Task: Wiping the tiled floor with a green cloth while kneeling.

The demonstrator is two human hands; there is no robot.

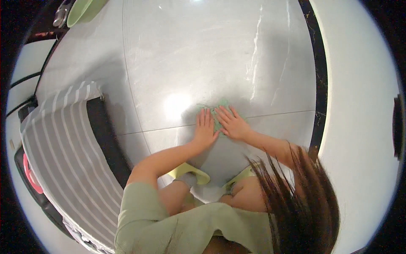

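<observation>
The left hand and right hand lie flat, fingers outstretched (the right's slightly spread), on a crumpled light-green cloth. It rests on the glossy grey tiled floor, ahead of yellow-green slippers.

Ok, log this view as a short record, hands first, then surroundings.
Left hand: open, palm down on green cloth
Right hand: open, palm down on the same cloth
Cloth: on the floor, partly hidden by both hands
Floor: grey tiles, some white veins
Feet: yellow-green slippers
Left side: grey-and-white striped fabric
Upper left: light green basin, partly in view
</observation>
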